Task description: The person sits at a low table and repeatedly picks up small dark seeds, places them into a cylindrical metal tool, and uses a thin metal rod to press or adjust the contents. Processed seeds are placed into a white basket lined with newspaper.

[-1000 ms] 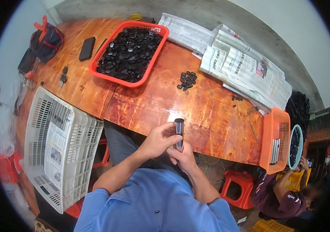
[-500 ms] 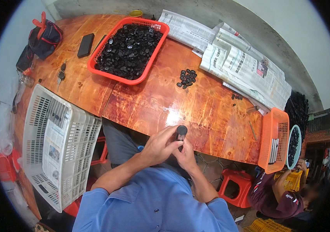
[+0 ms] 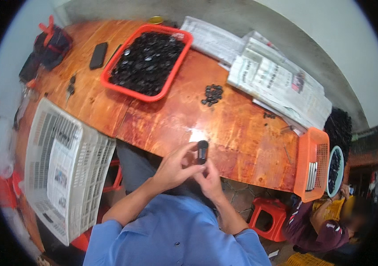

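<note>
A small black oblong part with a rounded cap-like top [image 3: 202, 151] stands upright between my two hands, just over the table's near edge. My left hand [image 3: 174, 167] is closed, its thumb and fingers pinching at the part's left side and lower end. From below and to the right, my right hand [image 3: 209, 179] grips the lower end; some of its fingers are hidden. On the table beyond lies a small cluster of black oval pieces [image 3: 212, 95]. A red basket [image 3: 162, 93] farther back is heaped with similar black pieces.
A white crate [image 3: 64, 195] with newspaper inside stands at left. Folded newspapers [image 3: 282, 80] lie at back right. An orange basket [image 3: 304, 164] holds silvery bars; beside it is a light-blue basin [image 3: 336, 190]. Below stand a red stool [image 3: 268, 221] and another person's maroon sleeve [image 3: 330, 235].
My hands and the black part have shifted slightly left, and the part has turned so more of its long side shows. The whole view has moved a little and is blurred.
</note>
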